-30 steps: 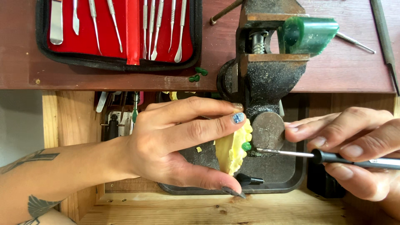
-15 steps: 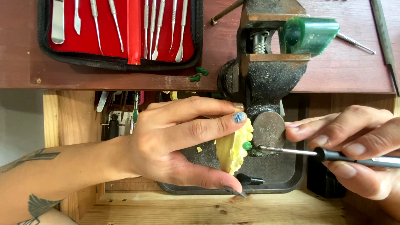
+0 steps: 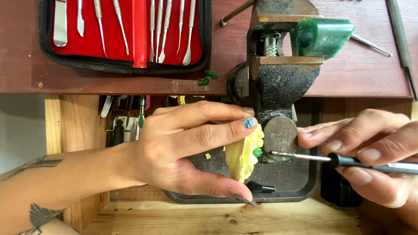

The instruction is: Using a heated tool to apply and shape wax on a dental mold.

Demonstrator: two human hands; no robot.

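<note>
Left hand (image 3: 174, 148) is clenched on a yellow wax piece (image 3: 244, 154); right hand (image 3: 370, 152) grips a slim probe (image 3: 339, 160), tip set against a green bead (image 3: 257, 152).

Left hand (image 3: 174, 148) grips yellow wax piece (image 3: 244, 157); right hand (image 3: 370, 152) presses thin tool (image 3: 348, 160) against green bead (image 3: 257, 152).

A tool case (image 3: 126, 39) is laid open on the counter (image 3: 357, 74) — left of the vise (image 3: 278, 74). Below the vise, a tray (image 3: 300, 182) is set, with a wax piece (image 3: 244, 152) held over it.
</note>
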